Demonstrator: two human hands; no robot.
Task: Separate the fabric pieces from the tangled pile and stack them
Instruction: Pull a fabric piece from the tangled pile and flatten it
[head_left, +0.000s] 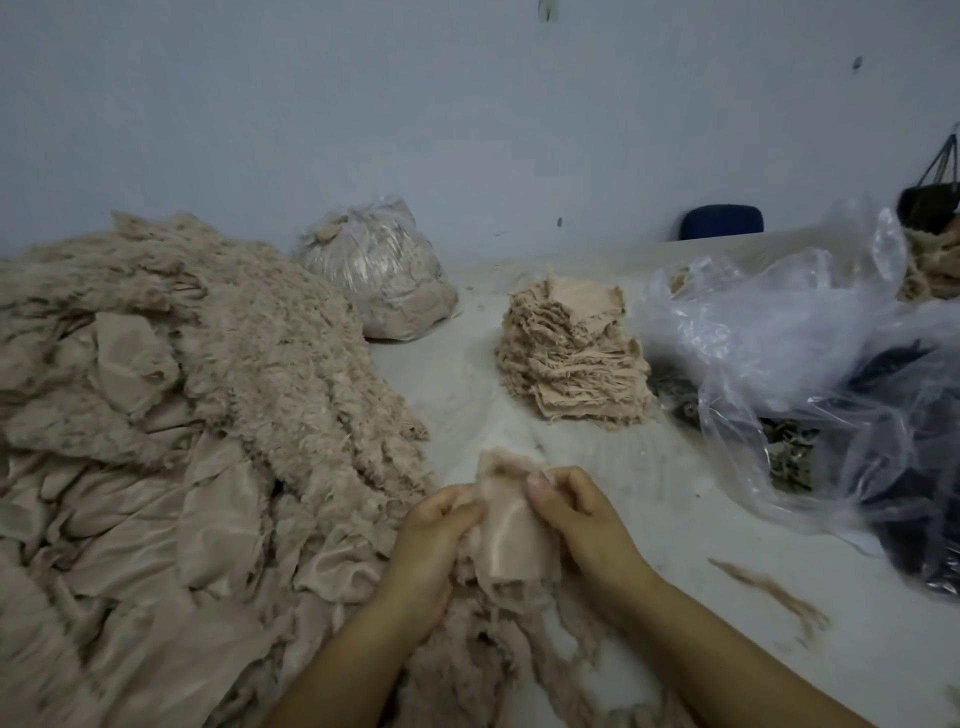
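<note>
- Left hand (434, 525) and right hand (574, 512) pinch one beige fabric piece (511, 540) beside the tangled pile (171, 415).
- Advice: peel slowly, freeing frayed threads, then lay it flat on the stack (571, 348).

No readable text, label, brand, number or sign anywhere in view.

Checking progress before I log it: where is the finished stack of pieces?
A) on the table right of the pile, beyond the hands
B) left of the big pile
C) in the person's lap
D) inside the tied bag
A: the stack sits on the table between the pile and loose plastic, beyond both hands.
</note>
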